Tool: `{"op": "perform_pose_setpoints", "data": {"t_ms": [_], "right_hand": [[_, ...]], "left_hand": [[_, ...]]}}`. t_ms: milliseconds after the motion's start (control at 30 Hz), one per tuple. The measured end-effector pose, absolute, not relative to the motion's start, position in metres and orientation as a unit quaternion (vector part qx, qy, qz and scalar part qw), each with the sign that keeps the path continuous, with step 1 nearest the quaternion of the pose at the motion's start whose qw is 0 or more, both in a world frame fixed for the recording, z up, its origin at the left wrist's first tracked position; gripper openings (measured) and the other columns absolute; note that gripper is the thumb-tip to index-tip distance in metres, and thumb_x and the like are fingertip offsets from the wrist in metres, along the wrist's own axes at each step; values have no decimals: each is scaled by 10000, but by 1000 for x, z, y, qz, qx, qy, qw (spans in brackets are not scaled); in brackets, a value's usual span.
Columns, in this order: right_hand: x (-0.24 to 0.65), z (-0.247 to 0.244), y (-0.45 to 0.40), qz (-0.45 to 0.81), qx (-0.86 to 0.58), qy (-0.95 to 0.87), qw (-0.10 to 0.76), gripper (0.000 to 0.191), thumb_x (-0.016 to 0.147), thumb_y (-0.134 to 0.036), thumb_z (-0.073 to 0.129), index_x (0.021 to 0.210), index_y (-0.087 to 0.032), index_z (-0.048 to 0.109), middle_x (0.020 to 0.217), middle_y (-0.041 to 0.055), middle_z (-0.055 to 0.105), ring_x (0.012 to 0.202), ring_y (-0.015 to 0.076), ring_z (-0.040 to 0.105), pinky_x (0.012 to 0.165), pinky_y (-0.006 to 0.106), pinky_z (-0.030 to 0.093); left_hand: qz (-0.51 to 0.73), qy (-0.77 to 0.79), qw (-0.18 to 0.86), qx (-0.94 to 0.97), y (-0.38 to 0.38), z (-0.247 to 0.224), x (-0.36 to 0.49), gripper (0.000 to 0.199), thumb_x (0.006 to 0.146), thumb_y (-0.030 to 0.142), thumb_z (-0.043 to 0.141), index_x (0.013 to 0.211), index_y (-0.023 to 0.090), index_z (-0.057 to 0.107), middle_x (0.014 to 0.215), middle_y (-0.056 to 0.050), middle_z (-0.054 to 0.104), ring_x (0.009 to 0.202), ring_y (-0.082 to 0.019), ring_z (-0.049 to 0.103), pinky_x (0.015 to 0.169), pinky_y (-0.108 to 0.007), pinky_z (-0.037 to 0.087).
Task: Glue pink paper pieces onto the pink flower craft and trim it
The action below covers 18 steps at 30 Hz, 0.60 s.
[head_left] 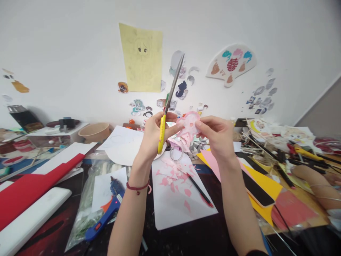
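My left hand (156, 133) is closed around a pair of scissors (163, 131) with yellow handles, blades pointing up. Its thumb also reaches the left edge of a pink and white paper cutout (188, 124) with small red marks. From the other side, my right hand (217, 137) pinches that cutout between thumb and fingers, holding it up in front of the wall. Below lies a white sheet (176, 213) scattered with pink paper scraps (170, 174). A black pencil (199, 190) rests on the sheet, and a roll of tape (176, 153) stands near its far edge.
A blue glue gun (105, 217) lies left of the sheet, beside a plastic bag (80, 217). To the right, a phone (257, 188) rests on yellow paper (275, 192). Another person's arm (311, 177) reaches in at the far right. Red board (39, 192) occupies the left.
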State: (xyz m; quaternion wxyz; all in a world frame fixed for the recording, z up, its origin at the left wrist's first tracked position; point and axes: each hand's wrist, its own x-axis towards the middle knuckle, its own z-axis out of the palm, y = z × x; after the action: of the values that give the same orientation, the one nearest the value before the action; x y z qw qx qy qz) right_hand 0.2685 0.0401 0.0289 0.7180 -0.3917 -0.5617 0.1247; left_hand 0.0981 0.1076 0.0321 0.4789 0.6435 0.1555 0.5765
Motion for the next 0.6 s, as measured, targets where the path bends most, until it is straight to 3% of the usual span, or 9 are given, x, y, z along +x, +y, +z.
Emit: {"op": "perform_pose_setpoints", "data": {"t_ms": [367,500,600], "right_hand": [[269,28,38,215,-405,-603,653,202,762,-347,856,865,-184,796,696,-3,702,525,88,584,495,226,463],[266,29,38,243,-408,-605,639,227,727,-350,879,741,-156,761,612,-13,658,494,76,549,489,214,450],[272,27,44,231,-430,-586,647,238,757,-354,854,705,-151,741,511,-25,600,464,73,525,482,206,415]], "left_hand": [[631,157,467,600,101,32,105,383,669,338,894,948,163,699,726,-3,698,597,-115,629,552,-223,486],[629,176,444,613,105,31,104,348,704,352,872,936,151,708,733,-4,685,570,-82,560,517,-196,423],[628,207,402,633,105,33,104,267,826,398,763,860,142,695,694,-4,640,542,-75,493,505,-206,373]]}}
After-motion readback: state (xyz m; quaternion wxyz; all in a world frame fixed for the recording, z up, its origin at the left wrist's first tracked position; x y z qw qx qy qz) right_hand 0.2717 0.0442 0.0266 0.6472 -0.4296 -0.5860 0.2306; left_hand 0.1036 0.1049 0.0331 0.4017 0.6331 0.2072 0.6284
